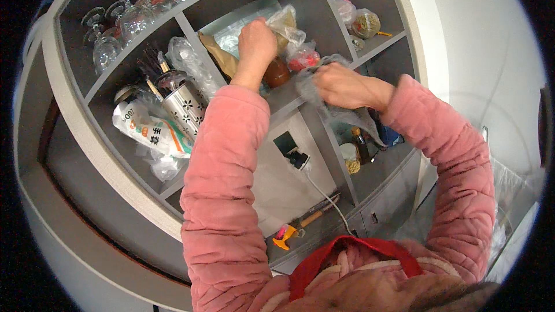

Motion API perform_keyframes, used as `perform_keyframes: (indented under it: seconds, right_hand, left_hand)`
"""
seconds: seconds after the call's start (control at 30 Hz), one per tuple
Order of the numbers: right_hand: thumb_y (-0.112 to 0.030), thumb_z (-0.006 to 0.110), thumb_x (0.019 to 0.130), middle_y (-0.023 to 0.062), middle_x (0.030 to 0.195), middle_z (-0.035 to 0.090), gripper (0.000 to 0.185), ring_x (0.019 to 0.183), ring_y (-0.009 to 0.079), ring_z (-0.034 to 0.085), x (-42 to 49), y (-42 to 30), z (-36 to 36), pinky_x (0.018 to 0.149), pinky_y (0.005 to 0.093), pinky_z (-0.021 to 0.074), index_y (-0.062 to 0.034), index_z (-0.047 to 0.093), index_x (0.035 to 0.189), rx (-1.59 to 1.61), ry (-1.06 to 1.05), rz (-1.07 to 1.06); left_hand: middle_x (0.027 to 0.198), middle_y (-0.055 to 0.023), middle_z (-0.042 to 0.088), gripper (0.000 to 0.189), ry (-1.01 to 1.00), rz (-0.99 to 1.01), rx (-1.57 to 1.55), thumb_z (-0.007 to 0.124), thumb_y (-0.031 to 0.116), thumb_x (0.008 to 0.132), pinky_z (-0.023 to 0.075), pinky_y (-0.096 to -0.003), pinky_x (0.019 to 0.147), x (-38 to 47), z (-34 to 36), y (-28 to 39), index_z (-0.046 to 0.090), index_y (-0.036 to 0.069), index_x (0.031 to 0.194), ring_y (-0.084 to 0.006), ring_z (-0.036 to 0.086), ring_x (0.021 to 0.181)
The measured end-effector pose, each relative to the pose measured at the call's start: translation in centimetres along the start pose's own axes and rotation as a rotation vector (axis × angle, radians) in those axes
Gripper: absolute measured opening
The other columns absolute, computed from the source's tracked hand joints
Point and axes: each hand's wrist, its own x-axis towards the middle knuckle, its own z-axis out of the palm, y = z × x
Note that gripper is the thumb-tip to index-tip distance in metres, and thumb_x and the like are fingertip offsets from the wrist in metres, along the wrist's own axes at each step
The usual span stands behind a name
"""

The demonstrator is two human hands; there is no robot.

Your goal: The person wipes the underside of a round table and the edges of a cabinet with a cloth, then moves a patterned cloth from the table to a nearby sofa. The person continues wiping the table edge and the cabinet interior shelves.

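Observation:
My left hand (259, 43) is closed at the edge of a clear plastic bag with yellowish contents (284, 24), inside the middle compartment of a grey shelf unit. Below that bag stands a reddish-brown jar (276, 73), beside a clear bag with red contents (303, 57). My right hand (340, 85) is closed on a grey cloth (366, 119), which hangs over the shelf edge and looks blurred. Left of my left hand lie a brown paper packet (221, 55) and a clear, shiny sheet or container (227, 37).
Upside-down stemmed glasses (136, 17) fill the upper left compartment. Below them are a patterned metal canister (184, 106) and a white printed bag (145, 128). Small bottles (360, 141) stand lower right. A white cable (323, 193) runs from a wall socket past an orange-handled tool (284, 240).

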Motion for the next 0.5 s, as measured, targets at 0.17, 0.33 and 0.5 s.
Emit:
perform_keyframes:
  seconds: [0.17, 0.33, 0.5]
  right_hand:
    - [-0.031, 0.039, 0.091, 0.0248, 0.108, 0.063, 0.043, 0.101, 0.042, 0.059, 7.7, -0.6, 2.8, 0.087, 0.051, 0.0442, 0.0036, 0.063, 0.101, 0.242, -0.338, 0.004]
    - [-0.037, 0.035, 0.095, 0.0236, 0.119, 0.06, 0.051, 0.108, 0.0394, 0.056, 10.2, 2.4, 4.7, 0.092, 0.0484, 0.0408, 0.0022, 0.059, 0.117, 0.231, -0.437, -0.041]
    - [-0.017, 0.045, 0.088, 0.0205, 0.106, 0.066, 0.03, 0.095, 0.0387, 0.064, 8.8, 5.5, 4.3, 0.079, 0.0437, 0.0503, -0.0001, 0.062, 0.106, -0.253, -0.451, -0.208]
  left_hand:
    - [0.103, -0.027, 0.064, 0.031, 0.079, 0.0, -0.087, 0.052, 0.01, 0.084, 0.0472, -0.0482, 0.089, 0.5, -0.1, 0.3, 0.063, 0.0, 0.112, -0.0445, 0.06, 0.1]
    - [0.101, -0.027, 0.065, 0.03, 0.01, -0.006, -0.044, 0.051, 0.01, 0.085, 0.0479, -0.0491, 0.087, -0.2, -0.3, 0.2, 0.063, 0.0, 0.11, -0.0442, 0.061, 0.098]
    - [0.099, -0.0285, 0.064, 0.03, 0.012, 0.02, 0.008, 0.052, 0.009, 0.084, 0.0492, -0.0498, 0.084, -0.7, -0.1, 0.0, 0.063, 0.001, 0.11, -0.0447, 0.062, 0.096]
